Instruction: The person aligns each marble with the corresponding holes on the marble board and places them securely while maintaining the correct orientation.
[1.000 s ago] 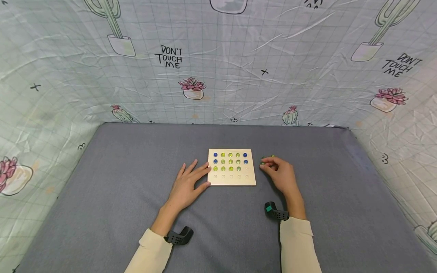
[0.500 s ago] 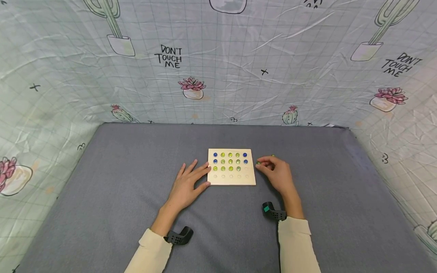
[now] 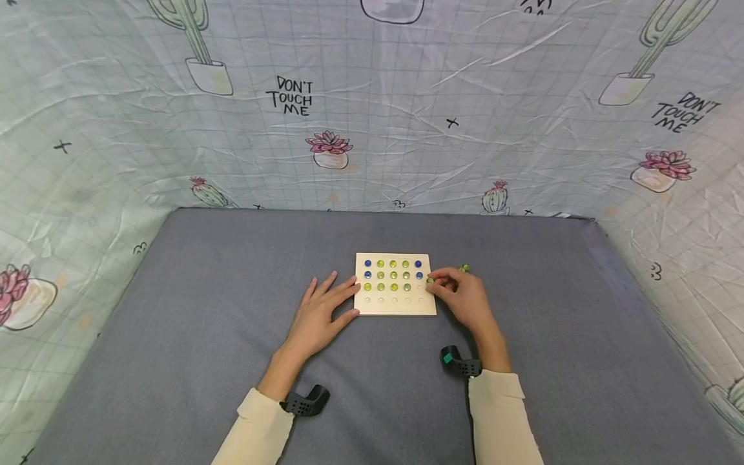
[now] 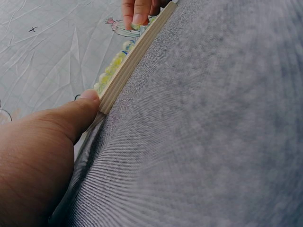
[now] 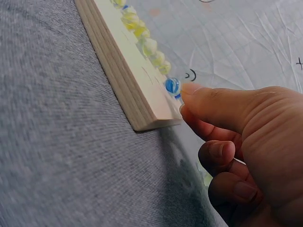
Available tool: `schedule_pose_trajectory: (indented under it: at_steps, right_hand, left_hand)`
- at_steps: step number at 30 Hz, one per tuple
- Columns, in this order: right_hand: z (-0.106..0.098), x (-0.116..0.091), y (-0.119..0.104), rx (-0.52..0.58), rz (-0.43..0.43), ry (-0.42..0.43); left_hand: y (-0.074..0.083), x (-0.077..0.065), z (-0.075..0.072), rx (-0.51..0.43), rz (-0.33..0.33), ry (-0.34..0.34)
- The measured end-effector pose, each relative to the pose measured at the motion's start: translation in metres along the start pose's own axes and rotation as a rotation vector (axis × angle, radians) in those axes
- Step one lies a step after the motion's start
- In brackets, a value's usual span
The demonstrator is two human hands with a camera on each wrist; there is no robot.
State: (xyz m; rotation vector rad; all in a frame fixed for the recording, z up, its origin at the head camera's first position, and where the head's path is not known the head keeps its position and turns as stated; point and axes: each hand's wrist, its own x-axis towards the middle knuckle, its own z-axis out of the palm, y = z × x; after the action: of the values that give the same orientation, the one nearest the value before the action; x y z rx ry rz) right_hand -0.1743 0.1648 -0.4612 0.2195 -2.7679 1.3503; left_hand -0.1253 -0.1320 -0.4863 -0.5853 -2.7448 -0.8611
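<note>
A pale wooden board (image 3: 395,309) with rows of round dimples lies on the cloth. Yellow-green marbles (image 3: 394,287) and several blue marbles (image 3: 419,275) fill its upper rows; the front row's dimples are bare. My left hand (image 3: 316,321) lies spread at the board's left edge, its thumb (image 4: 90,95) against the near corner. Over the right edge, thumb and forefinger of my right hand (image 3: 469,302) pinch a green marble (image 3: 430,280), beside the third row's bare end dimple. A blue marble (image 5: 173,87) shows next to those fingertips in the right wrist view.
Several loose green marbles (image 3: 464,268) lie just behind the right hand, partly hidden by it. Grey cloth (image 3: 244,258) covers the table, and a printed curtain (image 3: 395,174) rises along its back and sides.
The right hand has moved left from the loose marbles to the board's right edge, carrying a green marble. The left hand has stayed in place.
</note>
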Motion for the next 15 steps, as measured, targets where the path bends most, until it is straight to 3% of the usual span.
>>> schedule_pose_trajectory:
  at_steps: [15]
  right_hand:
    - [0.0065, -0.0006, -0.0061, 0.019, -0.041, -0.030]
  left_hand:
    - [0.0006, 0.0012, -0.0012, 0.002, -0.005, -0.007]
